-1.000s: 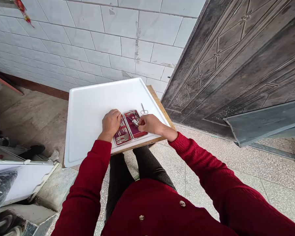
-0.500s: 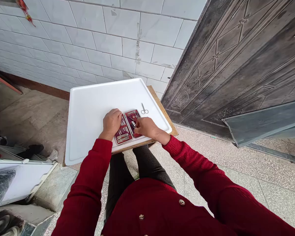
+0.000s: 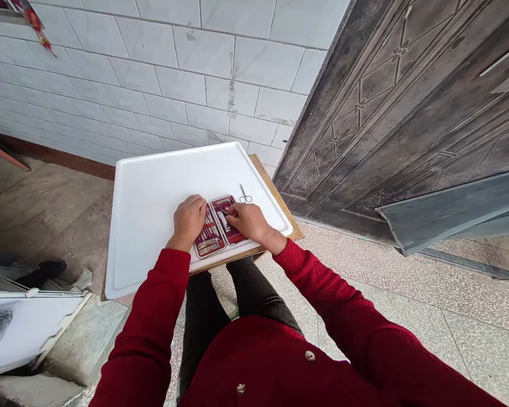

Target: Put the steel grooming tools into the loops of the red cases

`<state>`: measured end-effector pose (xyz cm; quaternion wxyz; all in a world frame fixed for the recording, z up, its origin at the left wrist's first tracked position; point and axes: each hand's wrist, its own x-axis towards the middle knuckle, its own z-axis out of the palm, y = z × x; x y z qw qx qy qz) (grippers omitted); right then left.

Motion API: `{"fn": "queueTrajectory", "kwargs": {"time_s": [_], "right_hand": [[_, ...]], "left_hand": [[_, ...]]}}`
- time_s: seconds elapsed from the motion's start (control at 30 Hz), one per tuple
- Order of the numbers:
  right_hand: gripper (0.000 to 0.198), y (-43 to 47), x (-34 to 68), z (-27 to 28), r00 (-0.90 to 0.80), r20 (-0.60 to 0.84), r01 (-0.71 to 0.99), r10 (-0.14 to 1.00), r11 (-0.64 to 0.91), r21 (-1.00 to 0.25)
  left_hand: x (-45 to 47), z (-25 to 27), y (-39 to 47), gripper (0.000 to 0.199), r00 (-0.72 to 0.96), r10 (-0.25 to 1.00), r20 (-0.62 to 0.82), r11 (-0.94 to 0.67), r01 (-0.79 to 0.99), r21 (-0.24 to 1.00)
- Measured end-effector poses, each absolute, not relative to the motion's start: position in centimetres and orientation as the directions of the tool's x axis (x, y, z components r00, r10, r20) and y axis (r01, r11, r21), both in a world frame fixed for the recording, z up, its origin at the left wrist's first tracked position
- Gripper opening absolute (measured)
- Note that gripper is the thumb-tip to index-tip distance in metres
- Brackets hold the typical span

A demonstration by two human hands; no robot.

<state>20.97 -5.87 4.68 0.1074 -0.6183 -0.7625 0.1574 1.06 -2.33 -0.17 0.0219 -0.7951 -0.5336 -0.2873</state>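
A manicure case (image 3: 221, 244) with dark red lining lies open like a book on a white tray-like board (image 3: 152, 186). My left hand (image 3: 190, 219) is closed on the outer edge of its left half, where small metal tools and clippers sit in rows; its fingertips are partly hidden. Over the right half, my right hand (image 3: 248, 220) has thumb and fingers pinched together at a silver nail clipper (image 3: 224, 221). Just beyond that hand, a small pair of scissors (image 3: 245, 198) rests on the board, points away from me.
Under the board, a wooden tabletop (image 3: 297, 227) shows along the right and front edges. A tiled wall (image 3: 161, 79) rises behind it. To the right are a dark carved door (image 3: 365, 107) and a greyish panel (image 3: 449, 206); white boxes (image 3: 29, 316) stand at lower left.
The view has shifted slightly. My right fingers have lifted a little toward the upper part of the right half, showing more of the nail clipper. My left hand stays at the case edge.
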Motion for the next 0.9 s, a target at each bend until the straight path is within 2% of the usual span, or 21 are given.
{"fn": "queueTrajectory", "kwargs": {"time_s": [0.2,0.43,0.6,0.9], "right_hand": [[0.02,-2.0,25.7,4.5,-0.027,0.024,0.928,0.999,0.034,-0.372],[0.024,3.9,26.3,4.5,0.046,0.009,0.9,0.999,-0.038,-0.434],[0.031,4.7,24.7,3.3,0.084,-0.03,0.934,0.996,-0.089,-0.346],[0.031,3.6,25.1,3.5,0.012,-0.053,0.966,0.999,-0.026,-0.258]], "left_hand": [[0.8,-0.2,-2.1,0.026,0.247,0.837,0.488,-0.427,0.853,0.301],[0.4,-0.2,-1.7,0.026,0.179,0.879,0.441,-0.344,0.88,0.327],[0.2,-0.5,-1.5,0.025,0.143,0.875,0.463,-0.325,0.881,0.343],[0.3,-0.5,-1.2,0.024,0.121,0.895,0.43,-0.289,0.89,0.351]]}}
